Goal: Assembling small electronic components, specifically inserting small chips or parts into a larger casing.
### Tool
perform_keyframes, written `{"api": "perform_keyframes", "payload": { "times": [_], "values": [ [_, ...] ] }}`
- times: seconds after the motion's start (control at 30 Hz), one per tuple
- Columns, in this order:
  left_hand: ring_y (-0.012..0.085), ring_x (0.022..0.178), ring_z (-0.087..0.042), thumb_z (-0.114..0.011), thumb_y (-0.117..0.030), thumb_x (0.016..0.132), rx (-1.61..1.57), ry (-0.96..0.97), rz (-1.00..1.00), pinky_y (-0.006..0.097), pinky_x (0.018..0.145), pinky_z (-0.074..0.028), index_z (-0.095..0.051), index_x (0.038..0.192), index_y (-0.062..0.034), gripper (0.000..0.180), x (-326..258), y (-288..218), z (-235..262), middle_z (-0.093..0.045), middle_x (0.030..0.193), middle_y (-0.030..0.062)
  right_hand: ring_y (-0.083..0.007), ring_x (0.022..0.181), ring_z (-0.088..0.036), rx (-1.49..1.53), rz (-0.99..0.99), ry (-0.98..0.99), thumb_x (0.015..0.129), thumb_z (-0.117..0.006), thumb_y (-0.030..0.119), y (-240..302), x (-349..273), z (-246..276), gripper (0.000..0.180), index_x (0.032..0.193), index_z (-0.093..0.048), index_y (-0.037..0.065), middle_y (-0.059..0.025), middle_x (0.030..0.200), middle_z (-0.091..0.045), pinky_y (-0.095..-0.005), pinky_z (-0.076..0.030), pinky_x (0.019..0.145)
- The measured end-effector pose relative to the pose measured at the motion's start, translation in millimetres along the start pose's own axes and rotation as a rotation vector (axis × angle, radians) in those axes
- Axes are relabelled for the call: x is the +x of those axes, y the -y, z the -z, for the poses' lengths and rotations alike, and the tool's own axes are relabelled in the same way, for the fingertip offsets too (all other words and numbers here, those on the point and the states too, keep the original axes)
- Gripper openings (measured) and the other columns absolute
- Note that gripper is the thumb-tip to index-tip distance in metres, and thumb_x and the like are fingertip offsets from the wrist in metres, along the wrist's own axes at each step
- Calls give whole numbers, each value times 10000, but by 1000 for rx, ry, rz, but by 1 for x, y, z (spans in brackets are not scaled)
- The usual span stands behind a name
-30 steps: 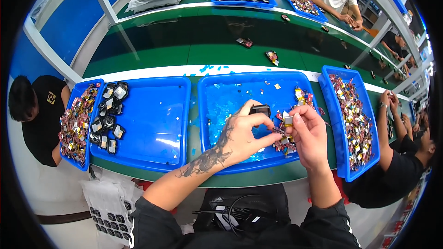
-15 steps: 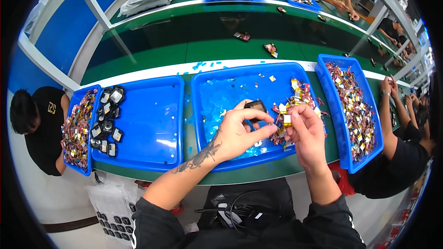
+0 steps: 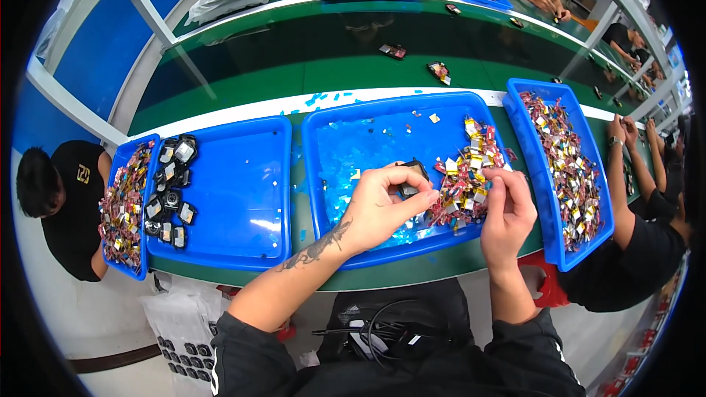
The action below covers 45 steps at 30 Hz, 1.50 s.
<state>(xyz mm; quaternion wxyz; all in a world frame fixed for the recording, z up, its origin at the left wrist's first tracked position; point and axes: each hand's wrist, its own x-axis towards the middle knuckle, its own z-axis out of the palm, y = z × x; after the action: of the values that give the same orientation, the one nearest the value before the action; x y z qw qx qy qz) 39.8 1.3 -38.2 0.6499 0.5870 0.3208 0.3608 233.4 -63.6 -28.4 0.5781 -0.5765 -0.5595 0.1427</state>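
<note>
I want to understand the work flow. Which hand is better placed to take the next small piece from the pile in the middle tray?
Probably the right hand: it hovers at the edge of the pile in the middle tray, fingers pointing at it. The left hand is busy pinching a small black part.

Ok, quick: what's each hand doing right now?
Left hand: closed on a small black part.
Right hand: fingers curled; contents cannot be told.

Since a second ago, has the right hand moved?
Yes. The right hand slid toward the near rim of the middle blue tray, off the parts pile.
</note>
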Motion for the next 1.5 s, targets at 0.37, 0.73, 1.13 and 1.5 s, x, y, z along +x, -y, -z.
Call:
{"api": "perform_keyframes", "payload": {
  "times": [0.37,0.73,1.13,1.5],
  "values": [
    [73,743,-602,-700,-57,858,-149,6,1,211,667,-510,-657,902,37,112,0,1,0,-638,893,52,-91,679,-614,2,-246,476,786,-685,-55,30,-9,-14,422,1193,-604,24,-48,756,-626,-225,-500,598],
    [88,828,-574,-694,-19,852,-11,-219,-105,203,653,-498,-655,879,25,65,-4,-1,-6,-580,960,64,-58,687,-587,363,-429,132,853,-634,-49,25,-20,2,419,1248,-498,-13,-29,792,-610,-177,-475,607],
    [93,694,-597,-684,-94,879,-52,-120,-58,222,618,-487,-664,890,17,113,2,1,-5,-621,840,48,-86,690,-582,643,-494,97,869,-609,-32,29,-23,13,379,1232,-499,-40,-59,817,-613,-213,-493,594],
    [103,667,-619,-679,-145,885,-227,-167,117,233,609,-497,-680,874,-4,141,1,-3,1,-629,796,36,-71,702,-569,537,-490,1,875,-608,-10,25,-24,15,371,1237,-539,-50,-34,828,-611,-208,-474,595]
  ]
}}
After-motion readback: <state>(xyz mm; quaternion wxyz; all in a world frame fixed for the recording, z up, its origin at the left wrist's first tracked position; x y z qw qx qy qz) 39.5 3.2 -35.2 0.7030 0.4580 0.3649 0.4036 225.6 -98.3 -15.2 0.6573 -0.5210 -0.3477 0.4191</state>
